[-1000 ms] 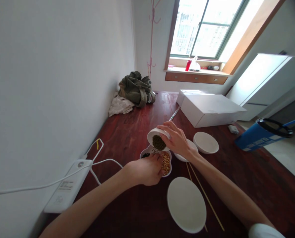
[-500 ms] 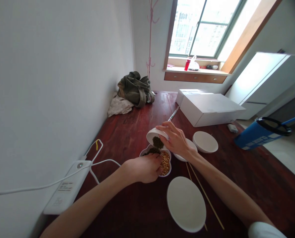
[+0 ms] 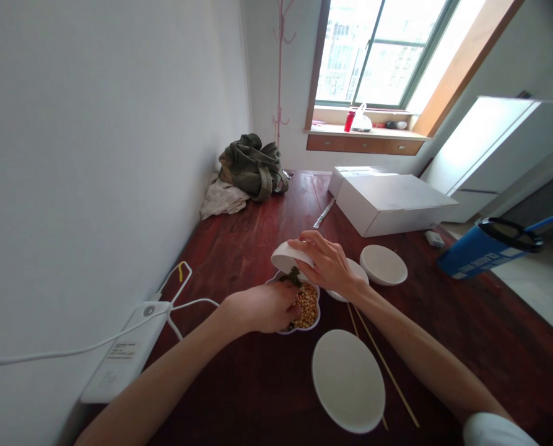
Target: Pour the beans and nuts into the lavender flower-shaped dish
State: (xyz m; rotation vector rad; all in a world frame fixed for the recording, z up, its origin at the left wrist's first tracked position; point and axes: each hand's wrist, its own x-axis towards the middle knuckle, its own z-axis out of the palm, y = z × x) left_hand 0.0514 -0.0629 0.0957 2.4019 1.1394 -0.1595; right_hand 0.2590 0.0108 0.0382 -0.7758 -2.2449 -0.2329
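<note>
Right hand point(image 3: 323, 265): fingers closed on the rim of a small white bowl point(image 3: 283, 253), tipped left over the lobed tray point(image 3: 318, 303). Green beans point(image 3: 295, 277) at the bowl's lower lip, spilling into the tray's far part. Left hand point(image 3: 265, 308): over the tray's left side, fingers down at the contents; tips partly hidden, can't tell whether they grip anything. Yellow kernels point(image 3: 308, 305) fill the tray's right part. Tray sits mid-bench point(image 3: 239, 248).

Right of tray: a half-hidden bowl point(image 3: 360, 272) behind the right hand, another empty bowl point(image 3: 384, 265) just beside it. Near side: pale dish point(image 3: 348, 381), chopsticks point(image 3: 390, 368) along its right. Far right: white box point(image 3: 392, 198), blue cup point(image 3: 485, 248). Left: power strip point(image 3: 127, 353) by the wall.
</note>
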